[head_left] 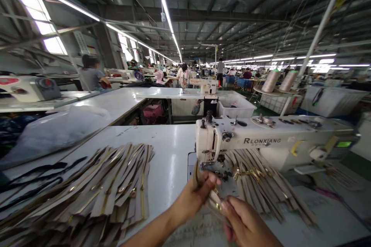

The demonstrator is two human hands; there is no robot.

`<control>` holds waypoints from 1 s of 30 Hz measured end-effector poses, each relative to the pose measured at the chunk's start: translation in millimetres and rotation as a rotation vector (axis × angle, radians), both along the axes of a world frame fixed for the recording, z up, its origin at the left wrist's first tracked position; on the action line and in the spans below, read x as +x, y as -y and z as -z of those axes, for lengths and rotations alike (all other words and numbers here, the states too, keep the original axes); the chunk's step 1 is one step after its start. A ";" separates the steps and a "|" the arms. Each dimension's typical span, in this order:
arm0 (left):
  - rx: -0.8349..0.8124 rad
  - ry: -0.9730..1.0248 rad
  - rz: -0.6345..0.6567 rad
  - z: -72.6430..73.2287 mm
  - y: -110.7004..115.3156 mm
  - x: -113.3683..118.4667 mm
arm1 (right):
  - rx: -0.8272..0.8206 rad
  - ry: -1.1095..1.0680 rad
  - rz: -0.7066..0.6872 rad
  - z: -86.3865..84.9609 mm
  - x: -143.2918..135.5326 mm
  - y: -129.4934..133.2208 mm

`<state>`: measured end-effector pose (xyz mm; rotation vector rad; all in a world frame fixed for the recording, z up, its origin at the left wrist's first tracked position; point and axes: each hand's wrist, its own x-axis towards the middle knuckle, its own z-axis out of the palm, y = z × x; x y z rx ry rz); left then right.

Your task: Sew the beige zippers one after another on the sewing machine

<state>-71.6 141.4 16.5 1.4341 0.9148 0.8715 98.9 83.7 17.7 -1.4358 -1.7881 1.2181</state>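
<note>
Both hands hold one beige zipper strip [213,199] with gold teeth, in front of the needle area of a white sewing machine [232,139]. My left hand [193,197] pinches its upper part, just below the presser foot. Lower and to the right, my right hand [240,218] has its fingers closed on the strip near a gold zipper pull. A large pile of beige zipper strips [107,185] covers the left of the white table [165,150]. More zipper strips [261,185] lie fanned out beneath the machine's arm.
Black straps [40,170] and a clear plastic bag [58,127] lie at the left. Dark-handled scissors [324,192] rest at the right. Beyond the table stand a white bin [236,104], another sewing machine [204,85] and thread cones [271,81]. People sit farther back.
</note>
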 end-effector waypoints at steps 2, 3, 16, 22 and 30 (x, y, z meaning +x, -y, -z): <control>-0.044 -0.054 -0.213 -7.9 -19.7 -15.9 | -0.007 -0.029 -0.055 5.1 -21.6 -18.5; -0.057 -0.057 -0.315 -9.9 -29.4 -24.2 | 0.023 -0.036 -0.068 8.4 -30.3 -27.0; -0.375 0.008 -0.145 8.3 -46.6 -42.1 | 0.218 -0.010 0.057 49.3 -58.3 -77.3; -0.363 0.351 -0.347 37.7 -47.4 -14.9 | 0.401 0.258 0.050 57.4 -62.1 -81.6; -0.354 0.333 -0.769 44.6 -72.8 -29.7 | 0.482 0.212 -0.248 54.8 -60.6 -57.4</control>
